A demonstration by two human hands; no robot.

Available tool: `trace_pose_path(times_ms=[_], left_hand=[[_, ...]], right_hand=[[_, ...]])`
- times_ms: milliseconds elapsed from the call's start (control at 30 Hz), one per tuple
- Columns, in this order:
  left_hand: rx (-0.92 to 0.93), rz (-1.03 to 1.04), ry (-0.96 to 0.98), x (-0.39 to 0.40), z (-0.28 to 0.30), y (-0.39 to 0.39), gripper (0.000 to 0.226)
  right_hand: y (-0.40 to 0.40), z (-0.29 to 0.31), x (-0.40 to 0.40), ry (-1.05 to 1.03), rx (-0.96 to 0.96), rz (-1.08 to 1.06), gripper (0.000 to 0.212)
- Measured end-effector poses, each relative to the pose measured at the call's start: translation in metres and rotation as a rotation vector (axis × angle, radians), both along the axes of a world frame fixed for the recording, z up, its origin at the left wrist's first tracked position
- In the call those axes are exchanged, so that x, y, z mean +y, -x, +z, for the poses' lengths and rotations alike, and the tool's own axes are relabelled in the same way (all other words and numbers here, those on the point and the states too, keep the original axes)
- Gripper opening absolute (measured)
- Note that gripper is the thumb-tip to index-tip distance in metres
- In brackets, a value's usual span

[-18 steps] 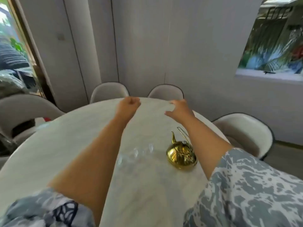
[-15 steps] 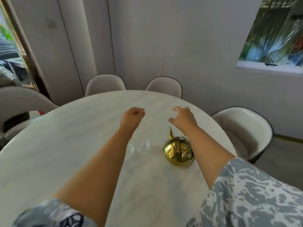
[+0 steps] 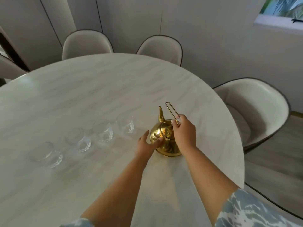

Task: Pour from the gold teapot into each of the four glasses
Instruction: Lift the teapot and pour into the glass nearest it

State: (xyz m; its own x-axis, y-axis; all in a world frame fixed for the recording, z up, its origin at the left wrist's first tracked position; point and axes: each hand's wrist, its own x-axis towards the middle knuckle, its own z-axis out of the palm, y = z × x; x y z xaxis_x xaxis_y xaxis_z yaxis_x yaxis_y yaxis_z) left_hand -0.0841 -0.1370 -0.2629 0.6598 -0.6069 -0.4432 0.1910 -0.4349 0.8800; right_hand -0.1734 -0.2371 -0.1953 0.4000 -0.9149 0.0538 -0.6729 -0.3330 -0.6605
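The gold teapot (image 3: 164,138) stands on the white marble table (image 3: 91,89), spout pointing away from me. My right hand (image 3: 184,132) pinches its thin wire handle (image 3: 170,110), which stands raised. My left hand (image 3: 147,144) rests flat against the pot's left side, fingers apart. Several clear glasses stand upright in a diagonal row to the left: the nearest to the pot (image 3: 125,123), then one (image 3: 103,131), another (image 3: 78,140), and the farthest (image 3: 46,154). They look empty.
Cream chairs ring the table: two at the far side (image 3: 86,44) (image 3: 161,48) and one at the right (image 3: 257,108). The table's right edge lies close to the teapot. A grey panelled wall stands behind.
Both hands came down from the far part of the table to the teapot. The right hand took hold of the handle and the left hand touched the pot's side. My view tilted downward.
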Motion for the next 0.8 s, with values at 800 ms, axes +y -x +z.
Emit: trace_pose_path(times_ms=[800], left_hand=[[0.113,-0.124,0.184,0.048,0.045,-0.006,0.095]], right_hand=[[-0.015,0.065,0.037,-0.108,-0.341,0.098,0.033]])
